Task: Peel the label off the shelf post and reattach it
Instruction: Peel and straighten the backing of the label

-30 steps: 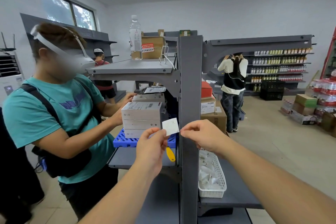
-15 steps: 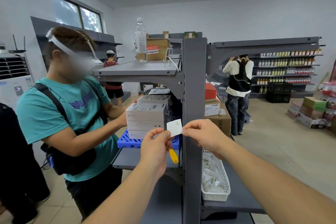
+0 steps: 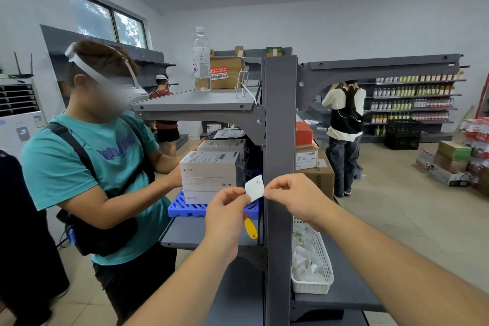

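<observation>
A small white label is held in the air just left of the grey shelf post, off its face. My left hand pinches the label's lower left corner. My right hand pinches its right edge in front of the post. The label is slightly tilted and curled. Faint marks show on it.
A person in a teal shirt stands at the left, handling stacked white boxes on a blue crate. A white basket sits on the right shelf. A yellow tag, a water bottle and cartons are nearby.
Both hands have kept hold of the label. The view has shifted slightly, and the label sits a little closer to the post's left edge.
</observation>
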Tool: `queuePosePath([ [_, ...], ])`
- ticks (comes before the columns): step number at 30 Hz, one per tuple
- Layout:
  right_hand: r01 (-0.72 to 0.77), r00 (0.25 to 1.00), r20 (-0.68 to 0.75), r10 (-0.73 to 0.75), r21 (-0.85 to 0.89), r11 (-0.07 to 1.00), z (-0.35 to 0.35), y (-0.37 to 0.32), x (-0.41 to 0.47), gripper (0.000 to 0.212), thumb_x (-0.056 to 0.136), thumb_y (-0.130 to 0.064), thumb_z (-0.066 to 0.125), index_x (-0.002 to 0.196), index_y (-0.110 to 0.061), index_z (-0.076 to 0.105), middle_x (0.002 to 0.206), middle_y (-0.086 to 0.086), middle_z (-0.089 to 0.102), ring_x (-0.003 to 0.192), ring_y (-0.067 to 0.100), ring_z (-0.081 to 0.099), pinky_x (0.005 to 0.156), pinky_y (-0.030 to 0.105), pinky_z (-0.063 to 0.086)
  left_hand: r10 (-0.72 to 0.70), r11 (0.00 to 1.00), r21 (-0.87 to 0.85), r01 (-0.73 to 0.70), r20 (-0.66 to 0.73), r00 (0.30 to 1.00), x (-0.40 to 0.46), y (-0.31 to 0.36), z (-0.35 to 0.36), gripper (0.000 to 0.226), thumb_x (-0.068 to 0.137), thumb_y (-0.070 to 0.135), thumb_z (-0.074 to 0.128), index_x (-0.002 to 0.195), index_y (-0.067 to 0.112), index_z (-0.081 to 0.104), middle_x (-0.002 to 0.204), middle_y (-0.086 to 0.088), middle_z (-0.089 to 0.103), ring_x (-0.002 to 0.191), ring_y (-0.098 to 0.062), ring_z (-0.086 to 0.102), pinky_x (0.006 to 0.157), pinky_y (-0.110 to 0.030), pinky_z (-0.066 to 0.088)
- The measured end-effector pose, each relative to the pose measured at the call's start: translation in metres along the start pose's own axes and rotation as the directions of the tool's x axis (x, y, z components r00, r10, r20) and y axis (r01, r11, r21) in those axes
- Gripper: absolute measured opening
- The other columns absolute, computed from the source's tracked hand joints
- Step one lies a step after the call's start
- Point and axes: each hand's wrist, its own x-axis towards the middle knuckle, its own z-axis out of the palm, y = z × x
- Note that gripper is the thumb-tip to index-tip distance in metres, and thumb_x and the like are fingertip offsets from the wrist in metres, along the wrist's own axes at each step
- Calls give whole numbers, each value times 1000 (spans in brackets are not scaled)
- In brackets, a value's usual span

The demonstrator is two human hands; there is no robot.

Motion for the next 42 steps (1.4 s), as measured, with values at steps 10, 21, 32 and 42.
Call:
queuePosePath([
  [10,78,996,38,-75,-90,993,1,-5,-1,19,94,-18,70,79,-23,80,47,-18,57,45,-3,48,49,7,39,546,506,631,-588,294,785,-14,2,-12,5,92,31,75,95,30,79,88,21,66,83,10,53,69,-6,41],
  [21,147,987,93,-131,-198,969,0,-2,-3,20,94,-24,68,77,-30,76,56,-6,54,50,5,44,53,13,40,416,646,592,-482,256,872,-20,5,-9,9,89,29,74,81,31,76,66,12,68,64,0,58,58,-18,49],
  [32,167,984,115,-140,-278,946,-11,1,-10,18,92,-22,65,79,-31,73,50,-12,51,48,2,45,58,19,45,298,812,461,-359,202,933,-27,7,-4,15,88,17,69,74,18,74,65,4,69,55,1,55,55,-18,48],
  [42,145,987,104,-121,-269,952,-38,11,-14,22,91,-18,65,74,-30,71,55,-9,51,49,3,44,51,10,43,227,895,378,-236,71,971,-30,9,-1,14,91,16,67,79,14,74,73,-5,72,63,-8,55,59,-23,47],
])
